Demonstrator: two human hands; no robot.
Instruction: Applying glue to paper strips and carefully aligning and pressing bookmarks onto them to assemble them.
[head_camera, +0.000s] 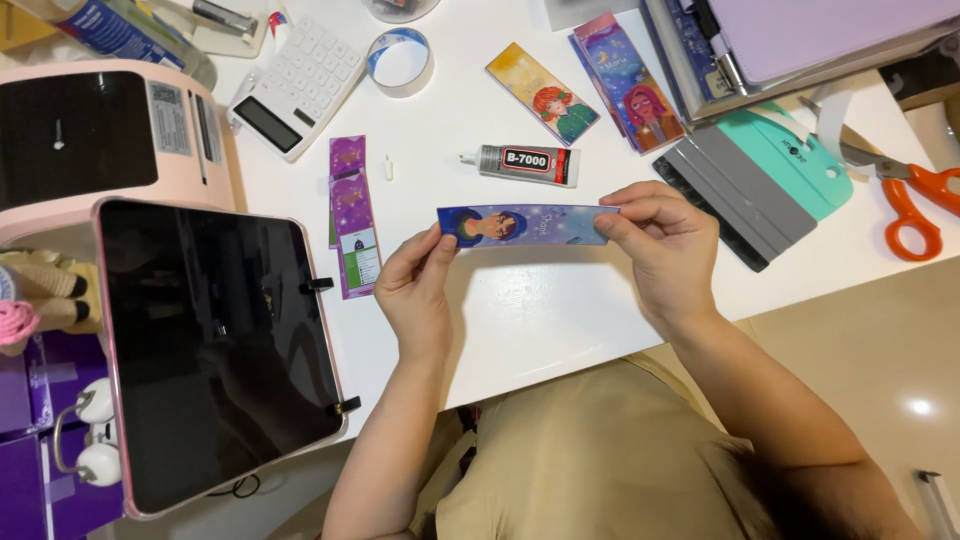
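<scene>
both hands, left hand (415, 290) and right hand (665, 245), are pinching the blue bookmark (525, 225) by its ends at frame centre; fingers clenched on thin, light, bendable card, best gripped at edges.

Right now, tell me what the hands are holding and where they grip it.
Both hands hold one blue illustrated bookmark level above the white table. The left hand pinches its left end, and the right hand pinches its right end, with the fingers.

Home craft desk: glue tube (528, 164), scissors (915, 197), bookmarks (541, 92)
</scene>
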